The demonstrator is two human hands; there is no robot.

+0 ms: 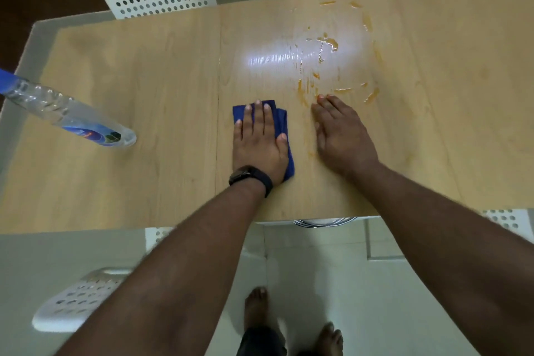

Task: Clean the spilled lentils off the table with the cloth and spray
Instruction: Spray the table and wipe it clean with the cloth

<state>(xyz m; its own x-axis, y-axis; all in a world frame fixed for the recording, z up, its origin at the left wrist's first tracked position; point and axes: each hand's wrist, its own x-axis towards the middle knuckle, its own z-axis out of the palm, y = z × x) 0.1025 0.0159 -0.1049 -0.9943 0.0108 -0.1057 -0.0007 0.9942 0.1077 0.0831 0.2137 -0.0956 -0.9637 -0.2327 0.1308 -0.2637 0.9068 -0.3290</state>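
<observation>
Pale wood table [144, 182] carries orange, wet-looking lentil smears [329, 46] toward one o'clock, with the spray bottle [72, 115] standing well off at nine o'clock. At centre the left hand [258, 144] presses flat, fingers straight, on the folded blue cloth [281, 118], gripping nothing, while the right hand [341, 136] rests spread on the wood beside it, fingertips touching the nearest streaks. Soft and limp, the cloth will likely bunch if pinched, so a flat palm on top suits it best.
</observation>
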